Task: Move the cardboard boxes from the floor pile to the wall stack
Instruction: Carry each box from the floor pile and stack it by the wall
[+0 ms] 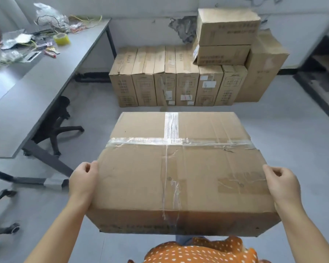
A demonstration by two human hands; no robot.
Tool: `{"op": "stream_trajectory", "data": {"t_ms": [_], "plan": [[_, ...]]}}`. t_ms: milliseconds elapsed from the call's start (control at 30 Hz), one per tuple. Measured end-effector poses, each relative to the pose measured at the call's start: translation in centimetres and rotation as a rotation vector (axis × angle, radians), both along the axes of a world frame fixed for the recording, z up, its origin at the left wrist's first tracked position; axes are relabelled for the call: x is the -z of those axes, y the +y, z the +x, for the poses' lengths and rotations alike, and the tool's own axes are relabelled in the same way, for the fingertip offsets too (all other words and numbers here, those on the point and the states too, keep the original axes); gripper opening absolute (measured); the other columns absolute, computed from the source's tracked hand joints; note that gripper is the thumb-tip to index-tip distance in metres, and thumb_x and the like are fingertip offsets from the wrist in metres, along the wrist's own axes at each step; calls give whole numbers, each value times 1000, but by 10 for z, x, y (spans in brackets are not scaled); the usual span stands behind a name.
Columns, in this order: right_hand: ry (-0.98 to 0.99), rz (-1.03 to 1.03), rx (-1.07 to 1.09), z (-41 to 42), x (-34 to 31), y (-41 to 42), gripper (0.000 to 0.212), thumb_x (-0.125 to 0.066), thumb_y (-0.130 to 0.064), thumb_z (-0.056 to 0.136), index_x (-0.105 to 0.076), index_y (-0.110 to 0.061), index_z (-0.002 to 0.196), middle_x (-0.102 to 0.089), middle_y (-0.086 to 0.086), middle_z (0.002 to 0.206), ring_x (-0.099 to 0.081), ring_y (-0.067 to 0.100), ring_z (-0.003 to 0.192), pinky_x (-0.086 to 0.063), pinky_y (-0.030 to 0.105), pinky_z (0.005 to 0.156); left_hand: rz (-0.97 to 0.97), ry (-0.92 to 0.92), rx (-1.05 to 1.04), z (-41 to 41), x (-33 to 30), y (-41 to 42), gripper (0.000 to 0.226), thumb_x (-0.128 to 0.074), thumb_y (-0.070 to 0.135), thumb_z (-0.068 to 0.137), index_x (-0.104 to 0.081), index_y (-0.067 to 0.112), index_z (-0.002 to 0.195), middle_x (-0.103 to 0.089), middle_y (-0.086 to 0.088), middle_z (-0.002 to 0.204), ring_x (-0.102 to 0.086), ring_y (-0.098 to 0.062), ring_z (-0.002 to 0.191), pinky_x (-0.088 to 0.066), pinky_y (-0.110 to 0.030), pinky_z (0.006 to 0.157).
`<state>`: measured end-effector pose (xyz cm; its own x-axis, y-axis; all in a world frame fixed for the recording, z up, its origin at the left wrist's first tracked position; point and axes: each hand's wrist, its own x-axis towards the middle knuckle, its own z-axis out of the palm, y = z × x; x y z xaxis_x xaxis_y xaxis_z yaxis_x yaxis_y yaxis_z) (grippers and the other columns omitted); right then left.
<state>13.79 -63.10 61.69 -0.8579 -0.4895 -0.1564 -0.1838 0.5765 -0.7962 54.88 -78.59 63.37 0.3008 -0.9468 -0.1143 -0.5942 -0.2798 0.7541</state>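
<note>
Both hands clamp opposite sides of the taped box (179, 168), left hand (83, 180) and right hand (282, 185) with fingers curled, carrying it level toward the wall stack (188, 76) at upper centre.

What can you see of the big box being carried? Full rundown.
The carried box is large, brown corrugated cardboard, closed, its top sealed with a cross of clear tape. The surface is creased and scuffed, with a torn patch where a label was peeled near the right edge. Faint print runs along the near side. It is held level off the floor, in front of the wall stack; the left hand and right hand grip its opposite sides.
</note>
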Motion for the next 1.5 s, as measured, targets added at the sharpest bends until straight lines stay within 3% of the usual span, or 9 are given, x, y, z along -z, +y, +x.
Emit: {"op": "stream_trajectory", "data": {"t_ms": [233,367,533,700,833,1000,1267,1433,1500], "plan": [[5,1,-109,-73,-4,-178,21,-54,-30,95,-58,-10,96,-57,3,87,-52,23,80,-37,32,58,-8,5,-51,-61,-3,-150,36,-45,26,94,-45,1,67,-46,-9,65,-38,-21,61,-29,-34,54],[34,8,-122,-115,-17,-268,16,-54,-26,93,-59,-11,95,-58,4,90,-52,25,85,-39,35,71,-13,18,-126,-101,-1,-217,33,-44,22,94,-41,6,65,-44,-6,65,-37,-18,59,-29,-33,54],[51,27,-110,-153,-19,-368,15,-52,-26,93,-60,-13,94,-58,0,85,-52,25,82,-38,35,69,24,45,-131,-134,13,-310,30,-46,23,93,-53,-1,76,-55,-10,73,-42,-20,64,-33,-33,56],[39,58,-57,-173,-4,-478,15,-52,-25,92,-60,-13,92,-55,-6,78,-51,23,77,-37,35,67,18,35,-86,-161,23,-435,34,-46,20,91,-34,11,60,-37,-2,58,-30,-20,55,-24,-33,52],[32,61,15,-184,0,-572,13,-51,-23,92,-60,-14,92,-54,-9,77,-47,15,68,-34,34,63,10,37,-38,-179,17,-556,34,-47,17,91,-31,12,62,-35,-3,60,-27,-19,56,-22,-33,52],[4,31,41,-195,-17,-683,12,-49,-21,93,-60,-15,94,-57,-5,81,-49,20,75,-35,35,64,-22,18,8,-197,-4,-690,30,-47,20,91,-47,-3,73,-48,-9,69,-35,-19,60,-27,-33,53],[-57,79,22,-241,-12,-839,11,-49,-20,90,-59,-17,91,-58,-3,85,-54,27,85,-41,37,72,13,-17,-23,-247,1,-843,34,-46,18,90,-36,14,59,-39,0,60,-32,-16,57,-26,-33,52],[-26,92,-38,-300,7,-962,13,-47,-18,90,-60,-15,88,-61,5,90,-50,22,74,-35,33,60,36,-34,-81,-297,21,-936,29,-45,17,91,-45,1,67,-44,-6,64,-35,-21,60,-27,-34,54],[-15,127,-65,-328,9,-1012,13,-48,-18,90,-60,-13,89,-61,9,99,-51,25,79,-35,34,63,49,-42,-109,-324,25,-977,28,-45,16,91,-48,-1,70,-49,-8,66,-38,-22,62,-29,-34,55]]}}
